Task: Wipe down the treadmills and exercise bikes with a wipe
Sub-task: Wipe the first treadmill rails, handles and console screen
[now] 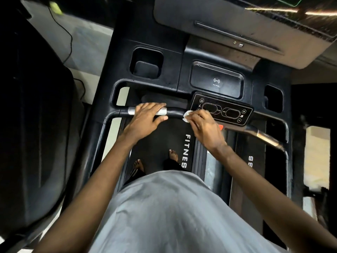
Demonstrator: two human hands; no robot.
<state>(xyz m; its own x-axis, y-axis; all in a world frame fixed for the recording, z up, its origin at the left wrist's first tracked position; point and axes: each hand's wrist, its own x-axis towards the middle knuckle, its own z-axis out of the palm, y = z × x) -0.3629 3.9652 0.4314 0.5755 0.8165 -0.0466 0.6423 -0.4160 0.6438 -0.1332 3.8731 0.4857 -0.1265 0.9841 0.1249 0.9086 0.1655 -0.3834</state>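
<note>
Left hand (145, 119) fingers wrap the black treadmill (173, 70) handlebar (175, 112) at its silver grip; right hand (202, 128) fingers pinch the white wipe (187, 115) against the bar, just left of the control panel (221, 111). Pale floor (91, 44) far left

At your 10 o'clock the floor (87, 44) is pale and dull, and a thin black cable (70, 39) snakes across it. A big dark bulk (36, 134) fills your 9 o'clock, too shadowed to make out. A blurred yellow-green thing (55, 7) sits at 11. At 3 o'clock a bright pale patch (317, 152) glows; elsewhere the light is dim.
</note>
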